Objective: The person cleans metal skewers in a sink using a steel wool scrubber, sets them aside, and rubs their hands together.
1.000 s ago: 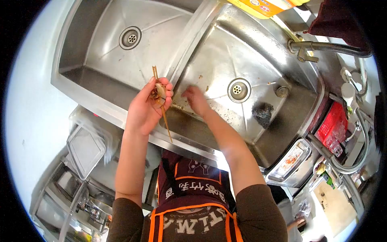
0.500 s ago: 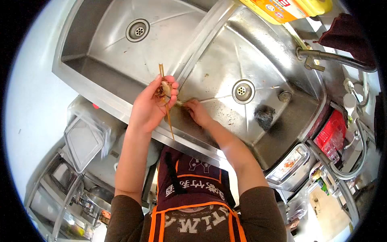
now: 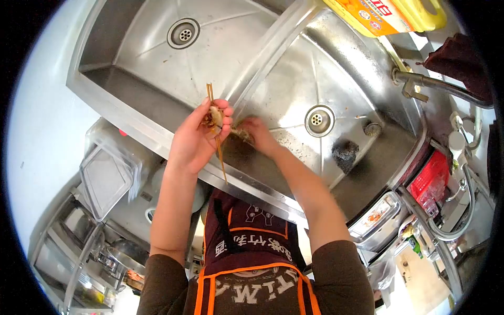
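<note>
Over the divider side of the double sink (image 3: 262,68), my left hand (image 3: 191,136) is raised, palm up, with its fingers closed. It grips thin wooden sticks (image 3: 220,157) together with a clump of brown and pale food scraps (image 3: 216,118). The sticks poke out above and below the fist. Down in the right basin, my right hand (image 3: 260,135) is close to the front wall. Its fingers are smeared by motion beside some yellowish scraps (image 3: 241,134), so their grip is unclear.
A dark scouring pad (image 3: 345,153) and a round strainer (image 3: 372,129) lie right of the basin's drain (image 3: 319,120). A yellow detergent jug (image 3: 383,16) stands behind, near the faucet (image 3: 412,81). Clear plastic containers (image 3: 107,178) are at the left.
My right hand has shifted slightly up and is now blurred, with more yellowish scraps showing beside it. My left hand keeps its hold and position. The view has moved slightly over the sink.
</note>
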`<state>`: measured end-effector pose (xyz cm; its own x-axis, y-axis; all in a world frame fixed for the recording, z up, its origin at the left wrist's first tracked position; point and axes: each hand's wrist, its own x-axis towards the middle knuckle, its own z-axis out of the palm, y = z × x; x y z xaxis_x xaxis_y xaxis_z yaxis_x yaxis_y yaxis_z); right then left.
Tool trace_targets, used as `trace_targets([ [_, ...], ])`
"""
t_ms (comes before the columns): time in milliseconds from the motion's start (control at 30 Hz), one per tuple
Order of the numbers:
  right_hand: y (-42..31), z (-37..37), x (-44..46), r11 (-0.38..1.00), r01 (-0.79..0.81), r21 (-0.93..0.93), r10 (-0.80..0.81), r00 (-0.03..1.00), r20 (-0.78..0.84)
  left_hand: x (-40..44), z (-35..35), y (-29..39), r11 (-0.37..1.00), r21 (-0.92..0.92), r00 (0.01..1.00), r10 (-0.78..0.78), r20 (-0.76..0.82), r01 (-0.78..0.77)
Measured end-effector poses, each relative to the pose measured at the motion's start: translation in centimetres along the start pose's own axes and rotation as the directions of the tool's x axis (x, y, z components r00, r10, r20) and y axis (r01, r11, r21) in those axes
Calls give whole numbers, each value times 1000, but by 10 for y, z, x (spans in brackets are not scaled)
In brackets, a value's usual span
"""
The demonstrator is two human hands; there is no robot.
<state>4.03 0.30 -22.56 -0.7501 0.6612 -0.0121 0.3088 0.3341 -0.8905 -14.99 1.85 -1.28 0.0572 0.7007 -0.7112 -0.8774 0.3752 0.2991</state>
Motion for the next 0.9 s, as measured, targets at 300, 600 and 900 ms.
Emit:
trace_targets([
  [300,-3,2,14,993,-61,100,32,964,264,-2,-2,3,1000,-9,1000,20,2,-20],
  [600,-6,-72,-27,990,-122,-67,138,929,344,-5,-6,-3,1000,-4,1000,17,-11,-17],
  [900,-12,-20,-36,953,-302,11,286,915,283,-9,1,2,999,29,999,29,-13,-29],
])
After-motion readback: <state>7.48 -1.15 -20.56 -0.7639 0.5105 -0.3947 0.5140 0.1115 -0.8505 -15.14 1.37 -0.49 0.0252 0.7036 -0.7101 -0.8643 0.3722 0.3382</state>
